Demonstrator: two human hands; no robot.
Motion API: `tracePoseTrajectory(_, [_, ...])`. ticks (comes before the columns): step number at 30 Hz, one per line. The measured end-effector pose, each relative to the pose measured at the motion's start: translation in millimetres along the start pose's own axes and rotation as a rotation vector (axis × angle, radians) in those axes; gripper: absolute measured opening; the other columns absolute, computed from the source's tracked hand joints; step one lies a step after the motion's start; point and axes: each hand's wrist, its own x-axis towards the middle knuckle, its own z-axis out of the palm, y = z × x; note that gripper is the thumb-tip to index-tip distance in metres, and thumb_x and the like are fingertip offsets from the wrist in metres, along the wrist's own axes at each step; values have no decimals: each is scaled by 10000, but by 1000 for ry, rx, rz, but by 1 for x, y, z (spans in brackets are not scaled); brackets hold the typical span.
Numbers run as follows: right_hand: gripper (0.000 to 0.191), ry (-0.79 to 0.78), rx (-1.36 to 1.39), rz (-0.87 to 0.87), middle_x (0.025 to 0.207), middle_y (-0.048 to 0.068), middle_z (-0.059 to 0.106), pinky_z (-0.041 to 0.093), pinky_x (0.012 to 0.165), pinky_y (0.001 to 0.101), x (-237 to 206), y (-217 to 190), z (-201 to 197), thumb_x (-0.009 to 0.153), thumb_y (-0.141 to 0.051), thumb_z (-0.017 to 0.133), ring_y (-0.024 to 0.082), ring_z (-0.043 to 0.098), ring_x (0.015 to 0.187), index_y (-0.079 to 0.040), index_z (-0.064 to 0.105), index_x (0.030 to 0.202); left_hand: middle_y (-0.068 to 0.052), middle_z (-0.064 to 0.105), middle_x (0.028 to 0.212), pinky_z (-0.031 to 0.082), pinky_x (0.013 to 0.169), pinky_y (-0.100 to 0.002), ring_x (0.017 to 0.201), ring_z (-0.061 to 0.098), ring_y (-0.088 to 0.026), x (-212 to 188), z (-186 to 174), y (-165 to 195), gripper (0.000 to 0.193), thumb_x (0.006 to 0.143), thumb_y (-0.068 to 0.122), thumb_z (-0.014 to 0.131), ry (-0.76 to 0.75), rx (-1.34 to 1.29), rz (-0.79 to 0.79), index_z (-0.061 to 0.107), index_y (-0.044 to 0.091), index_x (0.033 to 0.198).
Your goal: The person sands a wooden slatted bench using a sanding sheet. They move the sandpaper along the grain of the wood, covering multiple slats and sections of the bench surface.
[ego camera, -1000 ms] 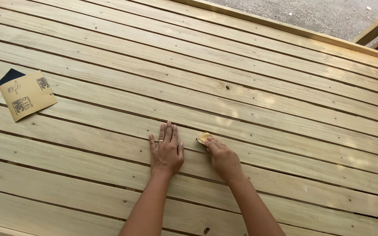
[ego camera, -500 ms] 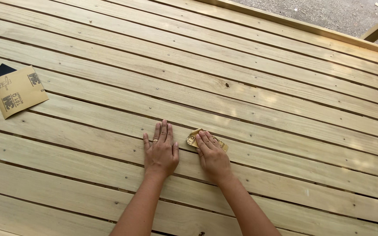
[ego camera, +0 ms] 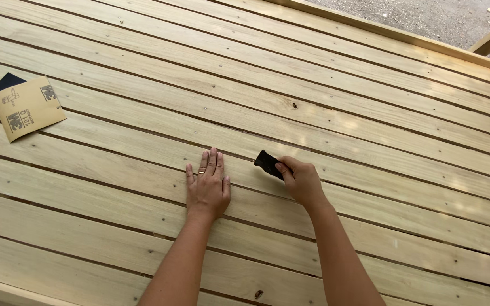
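Observation:
My left hand (ego camera: 207, 186) lies flat, palm down, on a plank of the slatted wooden surface (ego camera: 143, 113), fingers together and a ring on one finger. Just to its right, my right hand (ego camera: 300, 180) pinches a small folded piece of sandpaper (ego camera: 267, 162) and holds it lifted, its dark gritty side showing. The paper's near edge is hidden under my fingers.
At the far left lie a tan sheet of sandpaper (ego camera: 28, 107), printed back up, and a dark sheet (ego camera: 5, 83) partly beneath it. A raised wooden rail (ego camera: 381, 31) borders the far edge, with gravel ground (ego camera: 426, 17) beyond. A knot (ego camera: 294, 105) marks one plank.
My right hand has gone from pressing the sandpaper flat on the plank to lifting and turning it, so the dark side now shows. My left hand stays flat in place.

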Motion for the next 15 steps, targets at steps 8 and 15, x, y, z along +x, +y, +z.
tracePoseTrajectory(8, [194,-148,-382,-82,740,38,735,528,592,394,34,-16,-19,1006,-295,599,249,667,629,-175,751,990,-21,170,1687,55,1238,-546,1548,128,-184,0,0,2,644,999,352,324,11,9,2,232,122,1594])
tracePoseTrajectory(15, [205,-188,-477,-110,712,49,716,535,586,401,42,-23,0,1005,-333,599,238,672,633,-194,749,1003,-40,177,1682,64,1231,-547,1543,136,-195,0,-1,4,642,999,355,319,25,32,21,230,115,1587])
